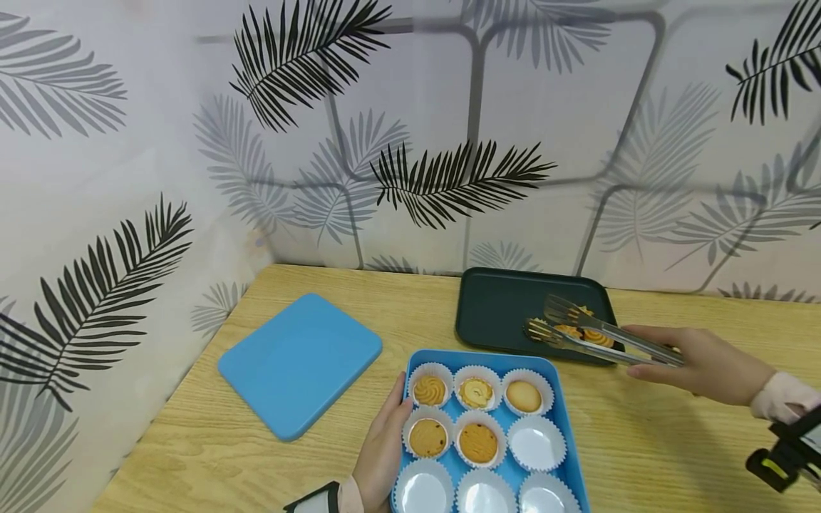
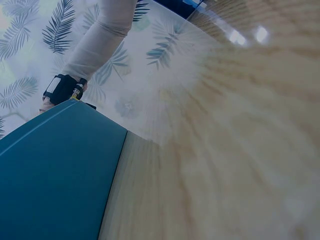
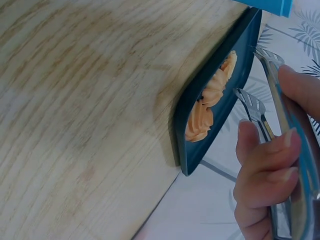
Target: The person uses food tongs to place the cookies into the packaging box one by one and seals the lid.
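Observation:
My right hand [image 1: 712, 363] grips metal tongs [image 1: 631, 338], their slotted tips spread apart over the dark tray [image 1: 503, 306] at the back. Several golden piped cookies [image 1: 598, 338] lie at the tray's right end, near and partly behind the tongs. In the right wrist view the swirled cookies [image 3: 201, 121] sit below the tips. My left hand [image 1: 381, 452] rests along the left side of a blue box [image 1: 567, 413], fingers straight against its wall. Inside are white paper cups [image 1: 537, 443]; the back row and two middle cups hold cookies [image 1: 477, 443], and the other cups are empty.
A blue lid [image 1: 301, 363] lies flat on the wooden table [image 1: 673, 442] to the left. Behind the table hangs a leaf-patterned cloth [image 1: 417, 92]. The left wrist view shows the box's outer wall [image 2: 60, 170] and a sleeved arm [image 2: 102, 40] beyond it.

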A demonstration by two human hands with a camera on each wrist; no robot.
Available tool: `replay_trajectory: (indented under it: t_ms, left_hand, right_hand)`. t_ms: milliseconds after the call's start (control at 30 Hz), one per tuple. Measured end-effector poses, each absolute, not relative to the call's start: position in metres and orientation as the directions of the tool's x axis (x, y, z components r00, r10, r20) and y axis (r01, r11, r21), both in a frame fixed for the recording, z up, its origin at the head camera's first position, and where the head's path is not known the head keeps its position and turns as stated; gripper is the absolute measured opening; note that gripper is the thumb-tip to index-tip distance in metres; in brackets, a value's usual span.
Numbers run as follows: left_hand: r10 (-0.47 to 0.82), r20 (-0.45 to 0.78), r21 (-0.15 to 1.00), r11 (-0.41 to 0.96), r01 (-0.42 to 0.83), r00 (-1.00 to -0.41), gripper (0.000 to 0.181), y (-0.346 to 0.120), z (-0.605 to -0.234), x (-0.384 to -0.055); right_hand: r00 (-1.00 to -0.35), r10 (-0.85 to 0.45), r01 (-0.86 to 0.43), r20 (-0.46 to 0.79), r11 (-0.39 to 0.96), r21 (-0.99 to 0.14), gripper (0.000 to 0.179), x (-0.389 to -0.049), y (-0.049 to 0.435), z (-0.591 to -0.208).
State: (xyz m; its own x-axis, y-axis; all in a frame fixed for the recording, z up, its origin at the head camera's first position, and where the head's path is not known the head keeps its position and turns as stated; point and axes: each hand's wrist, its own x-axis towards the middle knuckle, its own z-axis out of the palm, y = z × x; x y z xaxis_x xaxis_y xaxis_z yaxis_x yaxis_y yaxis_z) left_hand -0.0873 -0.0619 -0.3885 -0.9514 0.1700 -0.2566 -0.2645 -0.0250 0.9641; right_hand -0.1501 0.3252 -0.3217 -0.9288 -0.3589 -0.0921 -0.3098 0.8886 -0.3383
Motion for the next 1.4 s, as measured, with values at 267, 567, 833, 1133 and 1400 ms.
replay_trajectory:
  t_ms: [267, 567, 833, 1133, 1400]
  left_hand:
    - [0.178, -0.248, 0.966, -0.030, -0.257, -0.952, 0.058, -0.062, -0.388, -0.087]
    - [0.176, -0.248, 0.966, -0.028, -0.257, -0.953, 0.058, -0.062, -0.388, -0.087]
    - [0.185, -0.234, 0.969, -0.032, -0.244, -0.954, 0.058, -0.063, -0.388, -0.087]
    - [0.168, -0.244, 0.967, -0.024, -0.252, -0.955, 0.058, -0.062, -0.388, -0.087]
    - [0.172, -0.247, 0.966, -0.026, -0.255, -0.953, 0.058, -0.062, -0.389, -0.087]
  right_hand:
    - [-0.926, -0.358, -0.299, -0.123, 0.891, -0.342, 0.074, -0.154, 0.325, -0.324]
    - [-0.916, -0.378, -0.318, -0.135, 0.889, -0.330, 0.073, -0.159, 0.324, -0.323]
    - [-0.900, -0.402, -0.325, -0.171, 0.877, -0.354, 0.071, -0.164, 0.321, -0.318]
    - [-0.890, -0.437, -0.389, -0.129, 0.875, -0.287, 0.067, -0.171, 0.324, -0.322]
    - [-0.888, -0.445, -0.399, -0.112, 0.869, -0.291, 0.066, -0.171, 0.322, -0.325]
